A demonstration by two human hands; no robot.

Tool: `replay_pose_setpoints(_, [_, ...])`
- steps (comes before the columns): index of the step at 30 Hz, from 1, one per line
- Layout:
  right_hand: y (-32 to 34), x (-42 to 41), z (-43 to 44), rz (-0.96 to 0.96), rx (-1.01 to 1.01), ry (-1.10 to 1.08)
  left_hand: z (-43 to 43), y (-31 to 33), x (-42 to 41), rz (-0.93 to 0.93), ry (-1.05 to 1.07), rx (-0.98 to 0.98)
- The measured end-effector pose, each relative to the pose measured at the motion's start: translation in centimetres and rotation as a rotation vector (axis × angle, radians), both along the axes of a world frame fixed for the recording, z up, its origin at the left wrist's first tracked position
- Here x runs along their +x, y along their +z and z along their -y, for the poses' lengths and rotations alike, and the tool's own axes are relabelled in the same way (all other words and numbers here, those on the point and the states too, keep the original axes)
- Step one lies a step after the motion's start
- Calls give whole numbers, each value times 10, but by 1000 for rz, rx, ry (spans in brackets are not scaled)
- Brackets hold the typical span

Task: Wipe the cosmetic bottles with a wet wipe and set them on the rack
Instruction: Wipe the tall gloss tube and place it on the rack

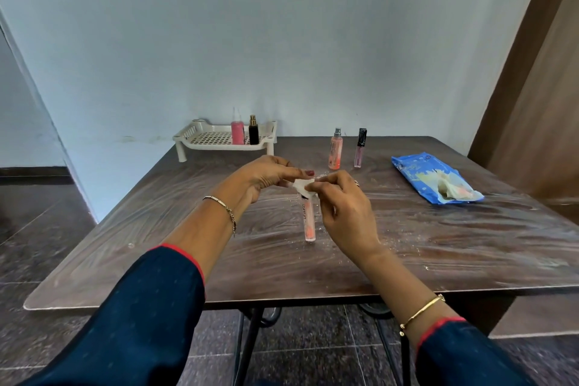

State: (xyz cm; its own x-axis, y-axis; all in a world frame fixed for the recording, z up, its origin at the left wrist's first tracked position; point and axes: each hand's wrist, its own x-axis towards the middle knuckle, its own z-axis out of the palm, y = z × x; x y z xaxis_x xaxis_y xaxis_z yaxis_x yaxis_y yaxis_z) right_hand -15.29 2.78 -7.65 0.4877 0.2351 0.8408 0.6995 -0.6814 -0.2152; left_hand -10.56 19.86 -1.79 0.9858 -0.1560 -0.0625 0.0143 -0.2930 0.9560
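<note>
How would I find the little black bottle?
Look at the far left corner of the brown table, where a white rack stands. Two bottles stand on it; the black bottle is the right one, dark with a gold top, beside a pink bottle.

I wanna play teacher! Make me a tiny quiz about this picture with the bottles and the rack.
1. True or false: the pink bottle and the black bottle stand on the rack.
2. How many bottles stand loose on the table? A one, B two, C five.
3. Fill in: the left hand and right hand hold a white ___ round the top of the tube.
Key: 1 true. 2 B: the spray bottle and the gloss. 3 wipe.
</note>
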Motion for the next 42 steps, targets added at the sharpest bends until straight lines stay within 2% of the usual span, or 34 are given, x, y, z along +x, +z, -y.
replay_pose_setpoints(10, [11,2,-1,80,-272,-63,-2,0,1,-46,-3,13])
replay_pose_setpoints(14, [11,5,-3,20,-333,-80,-1,-1,2,-52,11,11])
replay_pose_setpoints(19, [10,1,-2,-100,-329,0,-1,-6,7,-31,25,-7])
replay_pose_setpoints(31, [-22,-22,15,-334,-442,78,-3,-5,8,-59,-2,-28])
replay_pose_setpoints(36, [-18,-21,14,-311,-417,79,-3,-1,7,-65,-22,-35])
replay_pose_setpoints(42, [16,-6,0,-156,-319,42,0,5,5,-33,-20,13])
